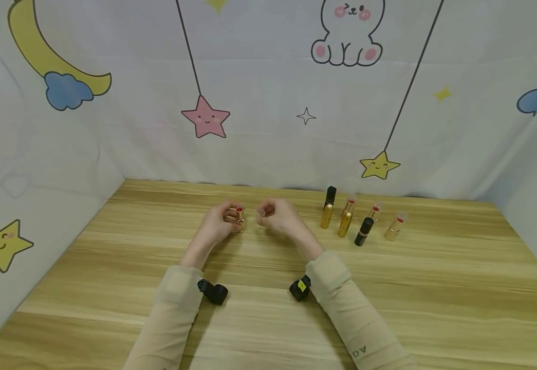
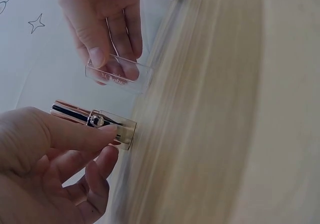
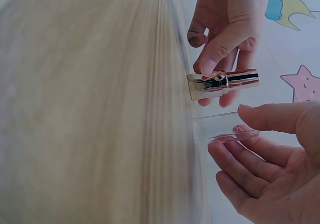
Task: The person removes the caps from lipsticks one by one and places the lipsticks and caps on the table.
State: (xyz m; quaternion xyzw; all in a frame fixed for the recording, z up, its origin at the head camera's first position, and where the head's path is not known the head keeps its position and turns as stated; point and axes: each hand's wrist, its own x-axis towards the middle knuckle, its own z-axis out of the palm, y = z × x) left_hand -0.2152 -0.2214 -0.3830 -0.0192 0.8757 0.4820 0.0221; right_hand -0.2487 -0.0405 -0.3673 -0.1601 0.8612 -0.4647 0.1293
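Note:
My left hand point(image 1: 214, 224) pinches a gold lipstick tube point(image 3: 242, 79) by its lower part, thumb on one side and fingers on the other. The tube stands upright and uncapped, with a red tip point(image 1: 240, 209) at its top. Between the thumb and fingers of my right hand point(image 1: 282, 216) is a clear see-through cap point(image 3: 216, 126), just to the right of the tube and apart from it. In the left wrist view pale lettering shows on the cap's wall point(image 2: 114, 78). Both hands are near the back of the wooden table point(image 1: 250, 329).
Right of my hands stand several lipsticks: black ones point(image 1: 364, 231), plain gold ones point(image 1: 345, 224) and clear-capped ones with red tips point(image 1: 395, 227). A white printed cloth point(image 1: 268, 154) rises behind the table's back edge. Black wrist cameras point(image 1: 214, 292) sit at both sleeves.

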